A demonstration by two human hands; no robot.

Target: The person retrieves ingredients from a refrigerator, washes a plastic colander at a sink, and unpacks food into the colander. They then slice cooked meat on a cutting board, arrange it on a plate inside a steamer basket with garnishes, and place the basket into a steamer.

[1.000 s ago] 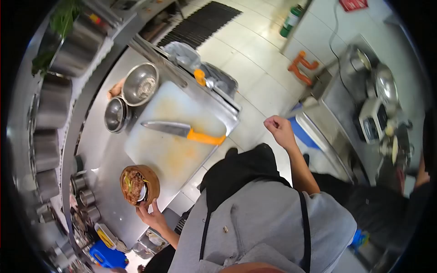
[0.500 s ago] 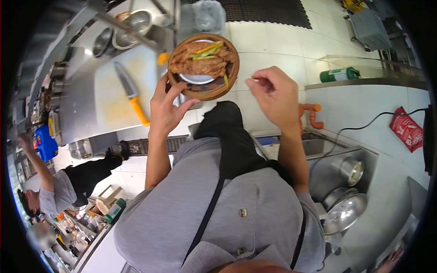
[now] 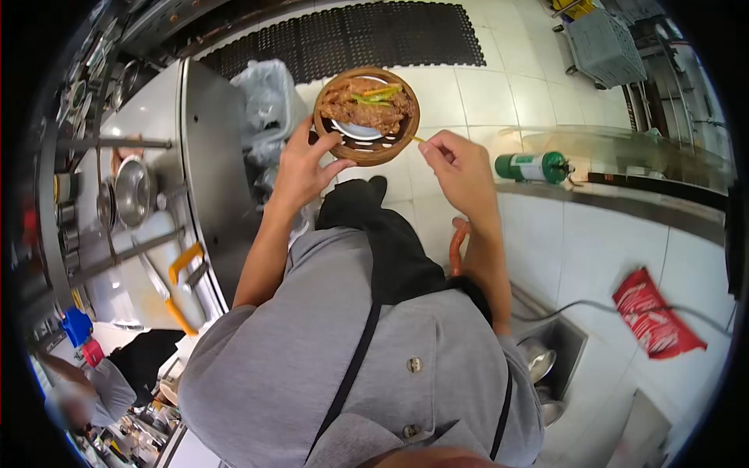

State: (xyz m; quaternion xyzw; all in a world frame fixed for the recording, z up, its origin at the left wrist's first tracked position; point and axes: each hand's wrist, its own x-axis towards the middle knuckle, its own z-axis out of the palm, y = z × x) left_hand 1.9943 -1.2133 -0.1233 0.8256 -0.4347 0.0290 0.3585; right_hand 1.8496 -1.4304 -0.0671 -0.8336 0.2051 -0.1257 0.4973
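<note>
My left hand (image 3: 303, 165) grips the left rim of a round bamboo steamer basket (image 3: 376, 155), held up above the floor. In the basket lies a white dish (image 3: 360, 131) with browned meat (image 3: 343, 105) and green and orange strips (image 3: 376, 95) on top. Just right of the basket, my right hand (image 3: 452, 160) pinches a thin yellowish strip (image 3: 419, 140) between thumb and finger, its tip at the basket's edge.
At left are a steel counter with metal bowls (image 3: 134, 191), an orange-handled knife (image 3: 179, 316) and a lined bin (image 3: 269, 101). A green cylinder (image 3: 534, 167) lies on a ledge at right, above a red packet (image 3: 654, 313). Another person (image 3: 109, 390) is at lower left.
The basket has been lifted off the counter and carried right, over the floor. My right hand has come up beside it and now pinches a strip. The view has turned away from the counter.
</note>
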